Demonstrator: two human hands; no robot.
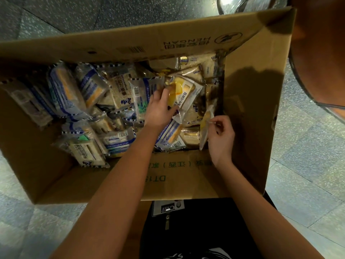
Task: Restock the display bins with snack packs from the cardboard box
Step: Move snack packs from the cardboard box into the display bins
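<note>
Lying heaped inside the open cardboard box (pixel 130 186), snack packs (pixel 89 94) are filling its bottom. The left hand (pixel 160 109) is curling its fingers over a yellow pack (pixel 183 94) near the right side. The right hand (pixel 222 139) is pinching the edge of an upright pack (pixel 204 126) beside the right wall. The box is sitting on a tiled floor (pixel 308 165).

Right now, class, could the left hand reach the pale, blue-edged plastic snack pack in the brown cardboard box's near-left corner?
Probably yes: that blue-edged snack pack lies uncovered on top of the pile; the left hand must only release the yellow-and-white plastic pack first.
</note>
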